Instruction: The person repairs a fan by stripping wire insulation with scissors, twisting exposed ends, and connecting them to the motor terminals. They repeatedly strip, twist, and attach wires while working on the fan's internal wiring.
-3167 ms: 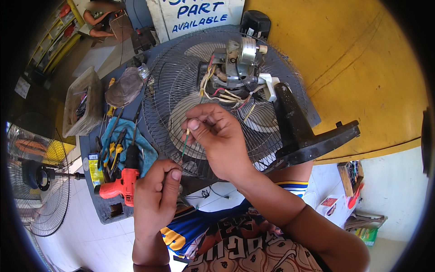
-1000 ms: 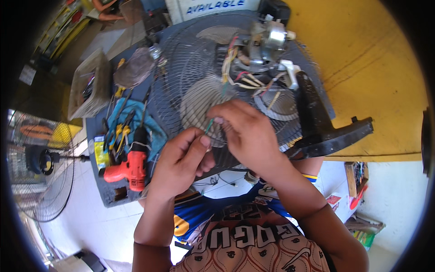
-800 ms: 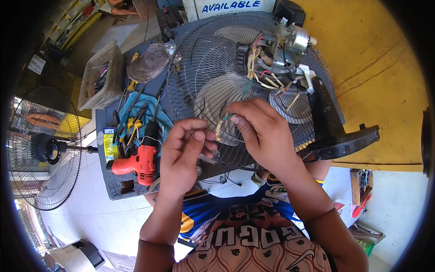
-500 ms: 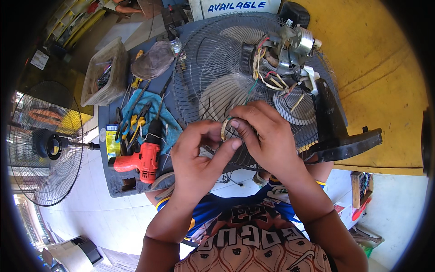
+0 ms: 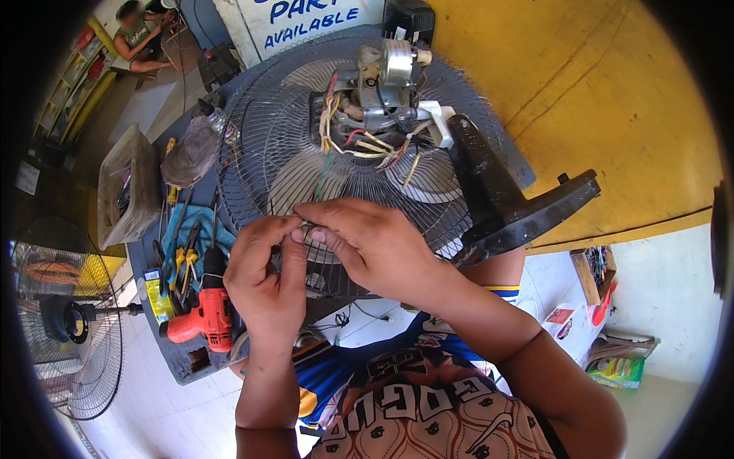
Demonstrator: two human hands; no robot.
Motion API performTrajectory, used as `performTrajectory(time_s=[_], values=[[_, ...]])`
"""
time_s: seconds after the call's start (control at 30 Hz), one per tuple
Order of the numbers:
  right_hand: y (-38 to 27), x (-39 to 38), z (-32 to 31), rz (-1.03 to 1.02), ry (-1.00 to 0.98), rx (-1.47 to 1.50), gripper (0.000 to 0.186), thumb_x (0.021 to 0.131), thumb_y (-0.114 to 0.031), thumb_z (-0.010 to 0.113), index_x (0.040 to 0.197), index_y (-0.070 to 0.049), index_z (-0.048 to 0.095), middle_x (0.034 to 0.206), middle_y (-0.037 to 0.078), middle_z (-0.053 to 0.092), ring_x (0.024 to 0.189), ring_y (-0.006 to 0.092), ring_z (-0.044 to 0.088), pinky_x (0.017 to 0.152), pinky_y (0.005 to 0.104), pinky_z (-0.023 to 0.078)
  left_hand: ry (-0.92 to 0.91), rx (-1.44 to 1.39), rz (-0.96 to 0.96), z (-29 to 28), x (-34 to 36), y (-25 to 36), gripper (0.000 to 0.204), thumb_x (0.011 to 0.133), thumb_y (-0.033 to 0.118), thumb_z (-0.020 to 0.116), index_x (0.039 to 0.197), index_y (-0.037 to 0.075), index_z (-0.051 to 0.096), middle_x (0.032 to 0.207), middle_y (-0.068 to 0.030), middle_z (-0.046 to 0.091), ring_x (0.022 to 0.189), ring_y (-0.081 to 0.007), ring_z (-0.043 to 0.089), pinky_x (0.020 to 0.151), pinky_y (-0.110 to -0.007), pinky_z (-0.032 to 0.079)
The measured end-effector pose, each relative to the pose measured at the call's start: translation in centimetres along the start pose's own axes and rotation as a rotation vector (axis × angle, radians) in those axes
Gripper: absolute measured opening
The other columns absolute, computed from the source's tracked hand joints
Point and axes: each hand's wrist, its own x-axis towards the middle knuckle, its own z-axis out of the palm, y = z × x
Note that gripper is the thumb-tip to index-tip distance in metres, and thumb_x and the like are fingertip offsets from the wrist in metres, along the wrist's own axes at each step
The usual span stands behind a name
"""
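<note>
Over a wire fan guard [image 5: 256, 126], both hands meet at a small pale piece [image 5: 308, 229] with some green on it, mostly covered by fingertips. My left hand [image 5: 267, 271] pinches it between thumb and forefinger. From the other side my right hand [image 5: 375, 241] grips it the same way. A thin green wire [image 5: 324, 176] runs down from the fan motor [image 5: 386, 96] toward my fingers; whether it joins the piece I cannot tell. The motor, with several loose red, yellow and cream wires, lies on the guard, attached to a black fan stand [image 5: 489, 183].
Left on the dark table [image 5: 183, 371] are a red cordless drill [image 5: 202, 321], pliers [image 5: 183, 264] on a blue cloth [image 5: 202, 226], and a tub [image 5: 130, 187]. A standing fan [image 5: 73, 321] is farther left. A yellow surface [image 5: 596, 99] borders the right. Another person [image 5: 138, 42] sits far left.
The view has shifted, so the table contents appear farther left. My fingers have closed in around the pale curved piece, which showed more plainly before.
</note>
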Motion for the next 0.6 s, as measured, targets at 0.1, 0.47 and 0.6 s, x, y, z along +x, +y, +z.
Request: performTrajectory(time_s=[0.1,0.47,0.6], values=[[0.0,0.1,-0.1,0.005,-0.007,0.017,0.027,0.097,-0.01,0.074,0.123,-0.002,0.072,0.107,0.019,0.075,0.094,0.0389,0.075,0.081,0.0451,0.061,-0.011,0.012,0.016,-0.1,0.1,-0.3,0.013,0.094,-0.003,0.078,0.107,-0.001,0.077,0.106,-0.0136,0.077,0.095,-0.0224,0.075,0.088,-0.033,0.057],[-0.2,0.5,-0.5,0.047,0.0,-0.014,0.019,0.099,-0.008,0.073,0.117,-0.004,0.073,0.103,0.016,0.076,0.095,0.0372,0.076,0.082,0.042,0.059,-0.045,-0.101,-0.138,-1.5,-0.6,0.0,0.021,0.095,0.004,0.081,0.115,-0.001,0.074,0.103,-0.0102,0.077,0.088,-0.0149,0.072,0.079,-0.029,0.057],[-0.5,0.5,-0.3,0.07,-0.021,-0.009,0.022,0.102,-0.008,0.07,0.123,-0.003,0.072,0.11,0.017,0.077,0.098,0.0363,0.077,0.085,0.0414,0.06,-0.067,0.02,0.04,-1.2,0.0,0.3,0.014,0.093,0.001,0.08,0.107,0.001,0.076,0.101,-0.012,0.077,0.085,-0.0183,0.072,0.077,-0.03,0.056]])
